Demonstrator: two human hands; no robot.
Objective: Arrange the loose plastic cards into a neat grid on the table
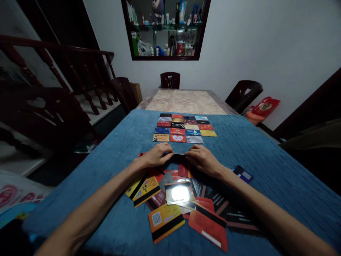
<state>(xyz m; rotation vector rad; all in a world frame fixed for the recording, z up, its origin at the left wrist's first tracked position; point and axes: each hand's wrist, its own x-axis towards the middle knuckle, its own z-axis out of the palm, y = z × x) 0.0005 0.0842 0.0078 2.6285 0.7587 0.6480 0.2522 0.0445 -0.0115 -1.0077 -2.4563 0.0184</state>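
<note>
Two hands meet at the middle of the table (112,156), which wears a blue quilted cloth: the left hand (157,156) and the right hand (202,160) each pinch one end of a dark card (179,155), fingers curled shut on its edges, just ahead of a loose heap of cards (186,202). Beyond it lies a neat grid of cards (183,128), set face up in rows. A wrist dragging back could scatter the heap, and the thin card could slip from such a light pinch or nudge the nearest row askew. An orange card (165,221) shows a QR code; other print is too small and dim to read.
</note>
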